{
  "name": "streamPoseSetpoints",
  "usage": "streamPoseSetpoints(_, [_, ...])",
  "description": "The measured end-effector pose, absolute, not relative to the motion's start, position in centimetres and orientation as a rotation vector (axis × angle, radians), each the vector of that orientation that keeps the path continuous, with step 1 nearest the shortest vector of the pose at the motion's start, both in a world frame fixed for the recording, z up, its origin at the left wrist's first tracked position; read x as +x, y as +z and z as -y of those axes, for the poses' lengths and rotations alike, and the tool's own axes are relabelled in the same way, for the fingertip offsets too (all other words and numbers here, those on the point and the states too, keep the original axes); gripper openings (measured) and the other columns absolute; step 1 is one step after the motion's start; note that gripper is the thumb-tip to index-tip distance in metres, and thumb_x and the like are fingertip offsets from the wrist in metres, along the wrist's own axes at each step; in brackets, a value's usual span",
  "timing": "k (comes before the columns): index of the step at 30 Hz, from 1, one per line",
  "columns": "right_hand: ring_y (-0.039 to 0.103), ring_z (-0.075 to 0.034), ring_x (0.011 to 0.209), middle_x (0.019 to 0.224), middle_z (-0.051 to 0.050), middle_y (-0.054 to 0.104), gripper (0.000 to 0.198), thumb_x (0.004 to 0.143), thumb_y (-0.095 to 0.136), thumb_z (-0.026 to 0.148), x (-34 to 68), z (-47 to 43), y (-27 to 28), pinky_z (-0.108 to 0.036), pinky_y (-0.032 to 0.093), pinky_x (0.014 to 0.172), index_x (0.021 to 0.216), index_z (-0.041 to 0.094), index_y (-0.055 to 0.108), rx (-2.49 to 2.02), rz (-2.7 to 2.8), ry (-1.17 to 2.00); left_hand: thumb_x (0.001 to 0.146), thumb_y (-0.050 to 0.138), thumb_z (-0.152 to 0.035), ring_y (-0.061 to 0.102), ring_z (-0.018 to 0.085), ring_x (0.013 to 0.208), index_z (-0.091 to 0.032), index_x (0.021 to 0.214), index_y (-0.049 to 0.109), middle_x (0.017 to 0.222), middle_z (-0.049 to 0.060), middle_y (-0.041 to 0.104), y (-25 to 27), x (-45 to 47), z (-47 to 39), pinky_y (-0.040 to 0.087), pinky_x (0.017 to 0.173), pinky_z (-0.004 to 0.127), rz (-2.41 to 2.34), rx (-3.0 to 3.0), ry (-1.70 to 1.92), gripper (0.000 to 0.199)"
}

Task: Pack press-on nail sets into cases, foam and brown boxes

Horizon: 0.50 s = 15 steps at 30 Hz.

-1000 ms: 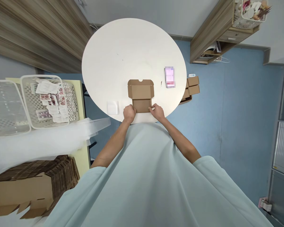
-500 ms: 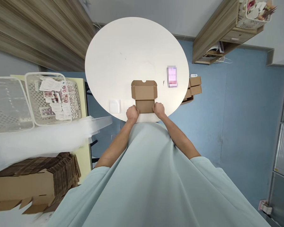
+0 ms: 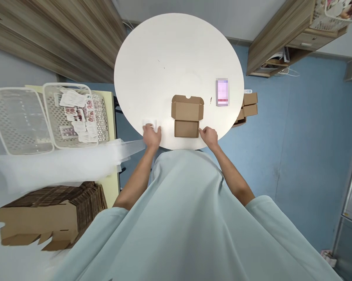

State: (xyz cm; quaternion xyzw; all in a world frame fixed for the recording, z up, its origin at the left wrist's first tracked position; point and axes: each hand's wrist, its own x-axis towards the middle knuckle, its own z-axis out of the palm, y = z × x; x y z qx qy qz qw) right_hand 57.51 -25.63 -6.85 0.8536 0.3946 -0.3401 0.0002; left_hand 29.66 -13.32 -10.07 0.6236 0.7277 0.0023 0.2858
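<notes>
Head cam: I see the right hand (image 3: 208, 136) curled at the right edge of the open cardboard box (image 3: 187, 112), nearer to it; tray (image 3: 186, 129) long axis left-right. Left hand (image 3: 151, 137) covers the white packet (image 3: 150, 121), left of box. Can't tell if either grips.

A small brown cardboard box (image 3: 186, 128) sits upright near the near edge of a round white bench (image 3: 178, 47), its shallow rectangular tray facing up. The lid stands open, folded back toward the far edge, side flaps spread, a half-round notch in its front flap. A thin white piece (image 3: 150, 122), mostly hidden under the left hand (image 3: 151, 137), lies by the near-left edge.
</notes>
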Motion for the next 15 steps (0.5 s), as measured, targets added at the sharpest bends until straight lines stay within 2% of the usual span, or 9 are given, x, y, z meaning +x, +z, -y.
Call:
streamPoseSetpoints(3, [0.078,-0.028,0.099,0.103,-0.011,0.084,0.035,0.116,0.058,0.047,57.5,26.7,-6.0,-0.033,0.050,0.078,0.097,0.022,0.072,2.764,-1.211,-1.110,0.094,0.081,-0.033,0.064,0.041,0.141,-0.018,0.134,0.055,0.150,0.024,0.062,-10.6,26.4,10.9,0.051,0.121,0.052,-2.114,1.510,0.003,0.050])
streamPoseSetpoints(6, [0.079,-0.028,0.102,0.107,-0.012,0.085,0.031,0.115,0.062,0.044,57.2,27.3,-5.6,-0.033,0.050,0.078,0.097,0.022,0.073,2.797,-1.194,-1.153,0.086,0.090,-0.034,0.069,0.039,0.134,-0.020,0.125,0.055,0.134,0.017,0.073,-11.0,24.8,9.4,0.052,0.119,0.053,-2.101,1.400,-0.077,0.054])
streamPoseSetpoints(8, [0.079,-0.027,0.101,0.109,-0.012,0.085,0.029,0.114,0.062,0.042,57.1,27.4,-5.5,-0.032,0.050,0.078,0.097,0.022,0.073,2.802,-1.197,-1.173,0.083,0.093,-0.037,0.071,0.037,0.131,-0.022,0.119,0.056,0.128,0.014,0.077,-11.1,24.6,9.0,0.053,0.117,0.052,-2.093,1.391,-0.107,0.054])
streamPoseSetpoints(15, [0.078,-0.026,0.097,0.109,-0.011,0.085,0.029,0.114,0.062,0.043,56.9,26.8,-5.2,-0.033,0.051,0.079,0.101,0.021,0.077,2.811,-1.256,-1.210,0.085,0.090,-0.035,0.072,0.033,0.124,-0.023,0.103,0.058,0.137,0.016,0.071,-9.8,26.1,9.3,0.056,0.110,0.046,-2.072,1.546,-0.146,0.039])
